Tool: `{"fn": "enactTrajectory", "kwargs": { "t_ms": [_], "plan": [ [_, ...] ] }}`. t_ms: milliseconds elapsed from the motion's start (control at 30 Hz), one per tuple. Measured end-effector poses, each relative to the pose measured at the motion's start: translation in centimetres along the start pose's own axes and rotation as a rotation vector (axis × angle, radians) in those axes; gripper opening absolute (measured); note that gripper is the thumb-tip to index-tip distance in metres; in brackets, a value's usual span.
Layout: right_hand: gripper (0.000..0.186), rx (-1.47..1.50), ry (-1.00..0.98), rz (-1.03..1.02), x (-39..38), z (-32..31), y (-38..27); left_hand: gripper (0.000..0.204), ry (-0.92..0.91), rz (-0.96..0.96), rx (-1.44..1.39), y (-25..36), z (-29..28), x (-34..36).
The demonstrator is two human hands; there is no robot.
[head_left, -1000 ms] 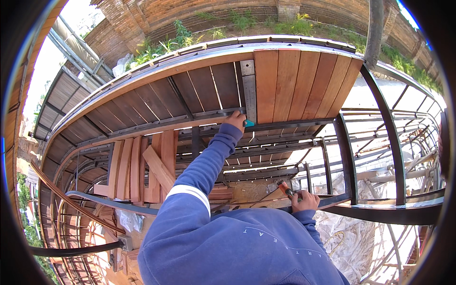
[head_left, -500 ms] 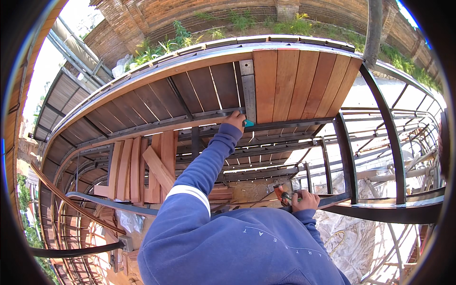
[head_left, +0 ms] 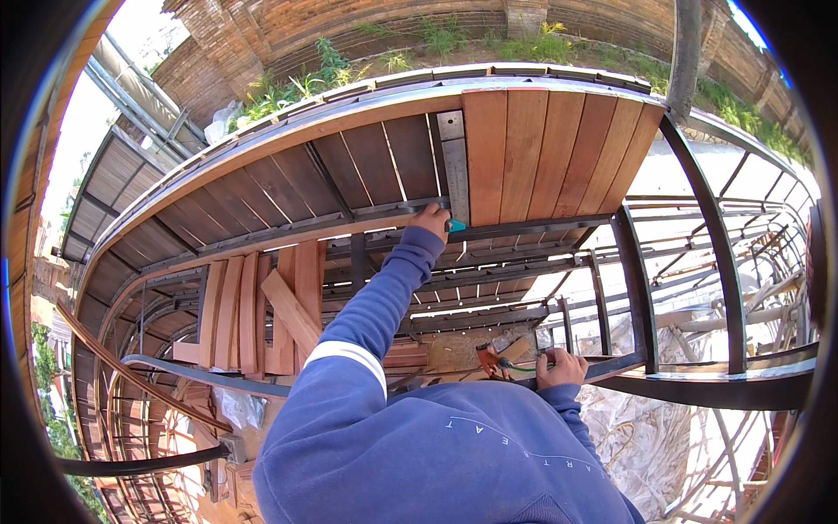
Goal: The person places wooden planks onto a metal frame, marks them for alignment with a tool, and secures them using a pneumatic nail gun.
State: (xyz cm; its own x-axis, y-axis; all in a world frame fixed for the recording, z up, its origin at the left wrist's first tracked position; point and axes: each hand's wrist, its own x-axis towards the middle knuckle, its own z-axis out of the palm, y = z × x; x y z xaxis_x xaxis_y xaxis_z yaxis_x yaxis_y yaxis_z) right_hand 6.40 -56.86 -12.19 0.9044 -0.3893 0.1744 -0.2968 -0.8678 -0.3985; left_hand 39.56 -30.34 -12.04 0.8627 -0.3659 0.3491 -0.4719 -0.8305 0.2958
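My left hand (head_left: 429,218) is closed on a teal piece (head_left: 454,225) at the lower end of an upright steel rule (head_left: 453,166). The rule lies beside a row of reddish wooden slats (head_left: 550,157), with dark slats (head_left: 367,162) on its other side. At lower right, my right hand (head_left: 559,371) has curled fingers at the dark metal rail (head_left: 615,367), near a thin green line that looks like a hose. An orange-and-black tool (head_left: 491,358) sits just left of this hand, apart from my fingers; what they hold is unclear.
Loose wooden boards (head_left: 262,310) are stacked at left. Open steel framework (head_left: 724,279) curves away on the right, over pale crumpled sheeting (head_left: 637,437). A brick wall (head_left: 454,26) and plants stand beyond the upper edge. A white plastic bag (head_left: 240,406) lies lower left.
The orange-and-black tool has shifted leftward, away from my right hand's fingers. My left hand and the steel rule are almost unchanged.
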Motion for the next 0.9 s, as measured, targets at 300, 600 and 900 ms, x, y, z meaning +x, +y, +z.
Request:
{"fn": "enactTrajectory", "kwargs": {
  "t_ms": [300, 600, 900],
  "plan": [
    [0.016, 0.01, -0.029, 0.018, 0.02, -0.16, -0.09, 0.013, 0.003, 0.006, 0.006, -0.17, 0.28, 0.19],
    [0.016, -0.006, -0.021, 0.013, 0.01, 0.04, 0.01, 0.013, -0.011, 0.007, 0.008, -0.3, 0.15, 0.27],
    [0.015, -0.002, -0.019, 0.013, 0.0, -0.24, -0.2, 0.012, 0.025, 0.022, -0.006, -0.18, 0.13, 0.16]
  ]
}}
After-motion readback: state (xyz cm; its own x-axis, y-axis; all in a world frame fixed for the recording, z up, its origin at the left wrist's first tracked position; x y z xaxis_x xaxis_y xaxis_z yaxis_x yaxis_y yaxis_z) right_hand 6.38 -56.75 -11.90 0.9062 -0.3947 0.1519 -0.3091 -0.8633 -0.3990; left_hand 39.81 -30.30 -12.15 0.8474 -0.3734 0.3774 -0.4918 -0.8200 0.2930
